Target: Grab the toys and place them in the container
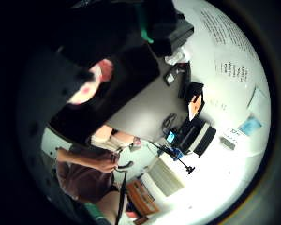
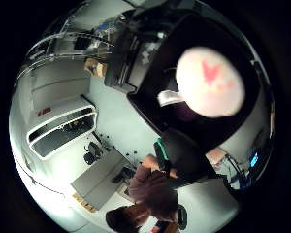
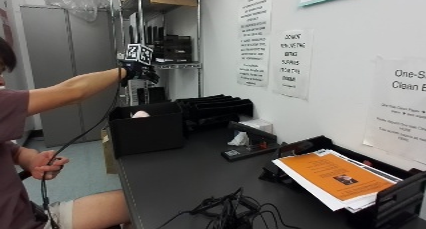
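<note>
A: Nearest the outside camera, what's there?
B: A tangle of black cables (image 3: pixel 226 209) on the dark, smooth table (image 3: pixel 180 174), and a black paper tray (image 3: pixel 393 194) holding an orange sheet (image 3: pixel 329 176) over white ones.
A: And the container?
B: A black, boxy bin (image 3: pixel 146 129) at the table's far end, matte and straight-walled. A pale pink, rounded toy (image 3: pixel 139 114) with a red mark lies inside it; its top just shows above the rim.
A: Where's the hand?
B: The gloved right hand (image 3: pixel 138 70) hangs above the bin on an outstretched arm, well clear of the toy. The thumb-side palm view looks straight down onto the toy in the bin.
A: Fingers spread or curled?
B: I cannot tell; the glove reads as one dark mass. The bare left hand (image 3: pixel 45 165) holds a cable by the person's lap.
</note>
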{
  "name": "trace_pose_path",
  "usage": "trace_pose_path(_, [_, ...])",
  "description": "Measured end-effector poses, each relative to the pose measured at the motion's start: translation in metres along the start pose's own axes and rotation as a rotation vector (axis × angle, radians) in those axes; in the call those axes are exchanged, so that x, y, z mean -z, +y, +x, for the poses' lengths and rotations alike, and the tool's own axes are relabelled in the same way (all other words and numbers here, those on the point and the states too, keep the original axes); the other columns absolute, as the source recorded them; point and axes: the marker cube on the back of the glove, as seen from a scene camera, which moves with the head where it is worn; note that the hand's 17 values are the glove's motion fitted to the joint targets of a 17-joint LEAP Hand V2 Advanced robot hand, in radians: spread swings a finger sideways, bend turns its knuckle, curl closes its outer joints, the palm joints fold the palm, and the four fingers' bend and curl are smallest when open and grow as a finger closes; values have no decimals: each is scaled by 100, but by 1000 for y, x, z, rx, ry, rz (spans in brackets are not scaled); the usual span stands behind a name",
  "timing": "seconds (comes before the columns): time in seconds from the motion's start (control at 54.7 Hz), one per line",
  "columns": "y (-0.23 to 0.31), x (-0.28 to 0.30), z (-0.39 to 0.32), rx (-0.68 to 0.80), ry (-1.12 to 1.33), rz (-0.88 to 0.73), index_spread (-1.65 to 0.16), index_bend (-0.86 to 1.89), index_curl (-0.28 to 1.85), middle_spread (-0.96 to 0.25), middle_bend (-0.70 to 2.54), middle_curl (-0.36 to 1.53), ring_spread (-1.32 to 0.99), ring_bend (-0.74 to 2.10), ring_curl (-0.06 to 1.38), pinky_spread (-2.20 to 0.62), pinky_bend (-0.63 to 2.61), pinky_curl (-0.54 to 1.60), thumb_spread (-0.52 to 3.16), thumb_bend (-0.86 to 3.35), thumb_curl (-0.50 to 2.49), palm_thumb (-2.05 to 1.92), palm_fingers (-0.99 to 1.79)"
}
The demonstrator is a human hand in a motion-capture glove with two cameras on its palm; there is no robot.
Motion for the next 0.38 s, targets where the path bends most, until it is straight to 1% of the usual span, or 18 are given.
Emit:
trace_pose_path(0.073, [1, 4, 1, -2, -13, 43, -19, 3, 52, 0, 14, 57, -9, 35, 62, 2, 119, 53, 111, -6, 67, 18, -52])
trace_pose_path(0.146, [3, 8, 3, -13, -33, 90, -17, 2, 45, 4, 11, 52, -4, 27, 58, 5, 111, 49, 115, -5, 61, 12, -45])
trace_pose_path(0.292, [10, 14, 11, -22, -76, 156, -16, 5, 36, 7, 10, 43, 1, 18, 53, 8, 101, 44, 120, -3, 53, 8, -35])
trace_pose_path(0.384, [15, 13, 19, -34, -54, 147, -16, 7, 32, 7, 13, 41, 3, 18, 51, 9, 95, 41, 123, -2, 49, 8, -28])
